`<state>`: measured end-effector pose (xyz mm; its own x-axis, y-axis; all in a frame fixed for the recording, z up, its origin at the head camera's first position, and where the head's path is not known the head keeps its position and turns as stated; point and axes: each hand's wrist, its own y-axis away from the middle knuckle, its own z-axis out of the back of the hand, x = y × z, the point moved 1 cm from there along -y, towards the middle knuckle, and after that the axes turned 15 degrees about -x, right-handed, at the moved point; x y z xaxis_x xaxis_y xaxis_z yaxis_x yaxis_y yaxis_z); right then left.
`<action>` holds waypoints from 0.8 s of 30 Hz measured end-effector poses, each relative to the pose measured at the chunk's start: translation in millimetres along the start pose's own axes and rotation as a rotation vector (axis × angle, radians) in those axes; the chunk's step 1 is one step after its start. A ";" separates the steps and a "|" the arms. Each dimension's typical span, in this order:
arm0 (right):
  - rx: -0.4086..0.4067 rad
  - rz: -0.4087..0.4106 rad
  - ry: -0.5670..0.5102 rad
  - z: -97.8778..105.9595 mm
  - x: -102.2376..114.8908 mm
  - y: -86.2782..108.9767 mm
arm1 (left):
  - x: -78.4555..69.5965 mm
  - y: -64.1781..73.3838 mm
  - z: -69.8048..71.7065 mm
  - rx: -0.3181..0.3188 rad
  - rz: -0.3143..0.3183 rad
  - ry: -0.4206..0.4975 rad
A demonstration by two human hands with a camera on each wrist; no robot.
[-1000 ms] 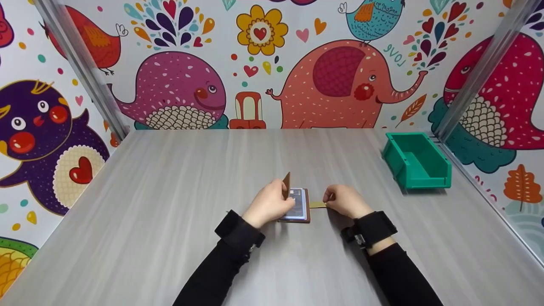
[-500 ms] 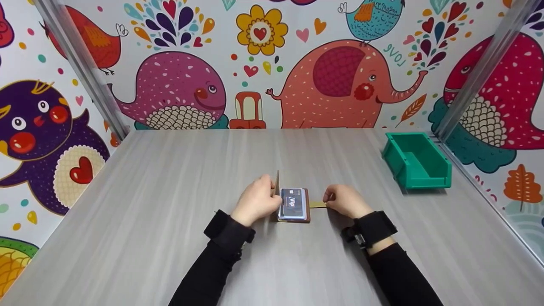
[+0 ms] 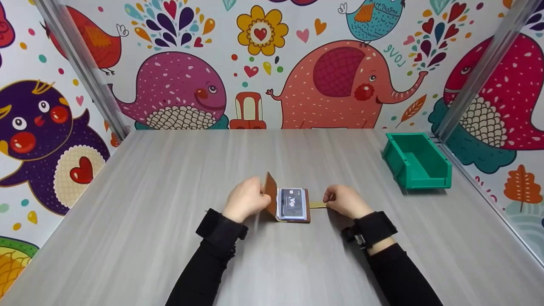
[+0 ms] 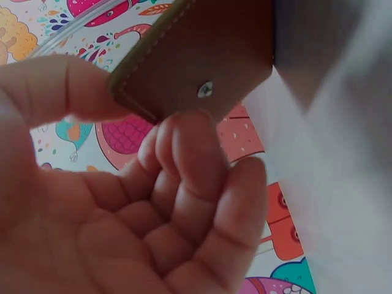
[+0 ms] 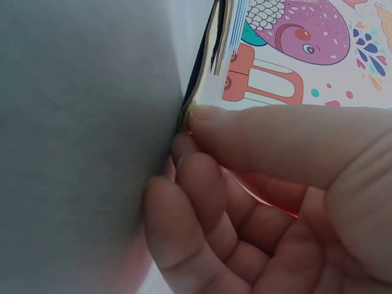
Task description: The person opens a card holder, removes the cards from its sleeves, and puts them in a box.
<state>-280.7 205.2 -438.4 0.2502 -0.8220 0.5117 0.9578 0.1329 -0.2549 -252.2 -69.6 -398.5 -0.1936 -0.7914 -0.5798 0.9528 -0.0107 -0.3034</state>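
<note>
A small brown card holder (image 3: 308, 212) lies on the table with its cover (image 3: 270, 191) raised at the left. Inside shows a clear sleeve with a dark card (image 3: 292, 203) printed "Vip". My left hand (image 3: 247, 197) pinches the cover's edge between thumb and fingers. In the left wrist view the cover's brown outer face (image 4: 177, 67) carries stitching and a metal snap (image 4: 206, 89). To the right, my right hand (image 3: 346, 199) pinches the end of the narrow tan strap (image 3: 317, 205). The right wrist view shows thumb and forefinger closed on that strap (image 5: 190, 113), low against the table.
A green plastic bin (image 3: 418, 163) stands at the table's back right. Patterned walls with cartoon animals border the grey table (image 3: 178, 178), with metal posts (image 3: 85, 68) at the corners.
My left hand has moved left, swinging the cover from leaning over the cards to tilting outward, so the "Vip" card is uncovered. The right hand keeps its hold on the strap.
</note>
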 end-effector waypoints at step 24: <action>-0.001 0.004 0.006 -1.0 -0.4 -0.5 | 23.1 -5.5 3.1 0.135 0.074 -0.138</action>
<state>-281.5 204.9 -439.3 0.2529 -0.8246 0.5060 0.9567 0.1351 -0.2580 -261.2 -89.7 -407.8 -0.0968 -0.8690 -0.4852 0.9878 -0.0239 -0.1542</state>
